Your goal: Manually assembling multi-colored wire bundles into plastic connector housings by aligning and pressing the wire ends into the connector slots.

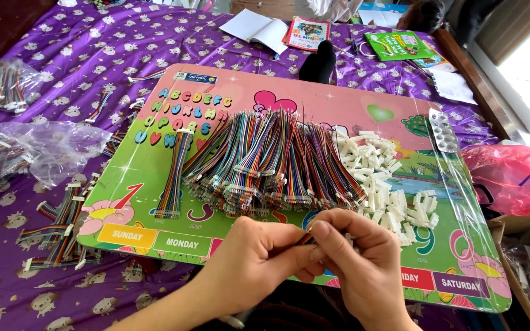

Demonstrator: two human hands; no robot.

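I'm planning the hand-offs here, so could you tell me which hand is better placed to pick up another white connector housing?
Probably the right hand. The pile of white connector housings lies just above and to its right on the pink board, while the left hand sits below the bundled coloured wires.

Both hands meet low and near, just right of centre. The left hand (255,257) comes in from the near left — fingers curled, thumb pressed toward the right hand (357,257), whose bent fingers pinch against it, knuckles up.
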